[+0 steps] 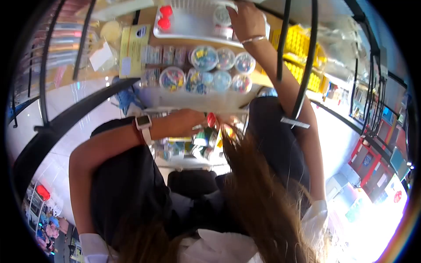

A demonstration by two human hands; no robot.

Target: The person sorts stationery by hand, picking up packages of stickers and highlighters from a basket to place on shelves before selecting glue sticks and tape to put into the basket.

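My left hand (188, 122), below a watch with a white band, is closed beside a small red item (211, 119) at its fingertips, in front of the lower shelf. My right hand (249, 22) reaches up to the right end of a white basket (188, 33), its fingers apart next to a round clear container (222, 15). Two red pieces (165, 17) lie at the basket's left. Under the basket stand several round tubs (204, 58) with colourful contents.
Dark metal rods (285, 39) cross on both sides. Yellow packs (302, 46) fill the right of the shelf, and a pale yellow card (133, 50) stands at its left. Colourful goods (210, 140) lie on the lower shelf. Long hair hangs over the lower middle.
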